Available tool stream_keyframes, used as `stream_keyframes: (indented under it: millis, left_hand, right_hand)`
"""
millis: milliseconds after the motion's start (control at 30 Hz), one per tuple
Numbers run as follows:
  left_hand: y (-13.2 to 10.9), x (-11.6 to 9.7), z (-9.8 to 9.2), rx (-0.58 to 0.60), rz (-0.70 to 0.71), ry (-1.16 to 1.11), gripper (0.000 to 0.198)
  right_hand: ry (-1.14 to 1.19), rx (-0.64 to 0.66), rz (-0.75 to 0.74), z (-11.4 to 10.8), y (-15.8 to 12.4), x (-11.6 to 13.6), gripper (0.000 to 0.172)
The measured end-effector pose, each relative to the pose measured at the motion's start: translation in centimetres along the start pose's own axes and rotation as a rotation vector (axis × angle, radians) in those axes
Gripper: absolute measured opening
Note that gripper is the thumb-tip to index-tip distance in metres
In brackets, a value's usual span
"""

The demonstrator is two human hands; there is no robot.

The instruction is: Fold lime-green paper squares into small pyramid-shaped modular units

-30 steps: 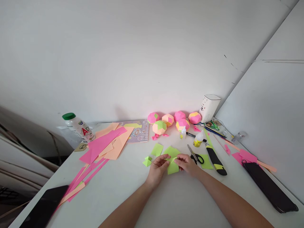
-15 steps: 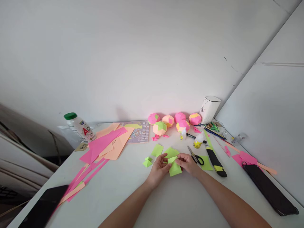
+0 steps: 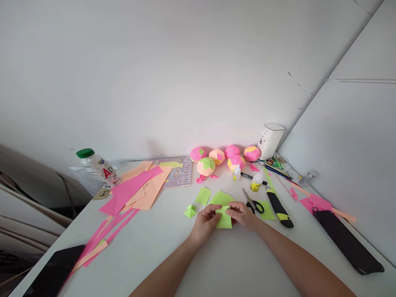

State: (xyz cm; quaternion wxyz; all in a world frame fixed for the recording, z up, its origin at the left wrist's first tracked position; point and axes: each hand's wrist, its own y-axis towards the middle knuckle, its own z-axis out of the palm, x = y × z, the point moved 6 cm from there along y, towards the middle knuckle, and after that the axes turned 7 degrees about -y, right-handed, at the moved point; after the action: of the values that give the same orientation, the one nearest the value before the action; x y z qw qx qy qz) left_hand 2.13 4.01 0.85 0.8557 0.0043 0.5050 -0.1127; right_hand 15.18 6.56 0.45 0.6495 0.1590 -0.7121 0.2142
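A small square of green paper (image 3: 224, 221) is held between my two hands above the white table. My left hand (image 3: 206, 222) pinches its left edge between thumb and fingers. On the opposite side my right hand (image 3: 241, 214) pinches the upper right edge. Behind the hands lie a larger green sheet (image 3: 221, 197), partly covered, and a loose green square (image 3: 203, 196). Left of my left hand sits a small folded green paper piece (image 3: 190, 211). Black-handled scissors (image 3: 253, 203) rest just right of my right hand, beside another green square (image 3: 267, 211).
Several faceted paper balls (image 3: 206, 166) stand along the wall, near two glue bottles (image 3: 256, 182). A utility knife (image 3: 279, 211) and black phone (image 3: 346, 241) lie right. Pink and orange sheets (image 3: 131, 189), a white bottle (image 3: 99, 167) and a black tablet-like slab (image 3: 52, 270) are left.
The green square has turned slightly, so its lower edge is now nearly level. Both hands keep their pinch on it. The whole view has shifted a little.
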Motion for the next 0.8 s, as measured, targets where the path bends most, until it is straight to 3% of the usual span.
stream_keyframes:
  millis: [300, 800]
  left_hand:
    - [0.07, 0.26, 0.31, 0.046, -0.017, -0.026, 0.044]
    - [0.01, -0.09, 0.29, 0.012, -0.022, -0.058, 0.034]
  right_hand:
    - [0.000, 0.036, -0.001, -0.04, -0.02, 0.04, 0.028]
    - [0.046, -0.023, -0.081, -0.42, 0.18, 0.43, 0.027]
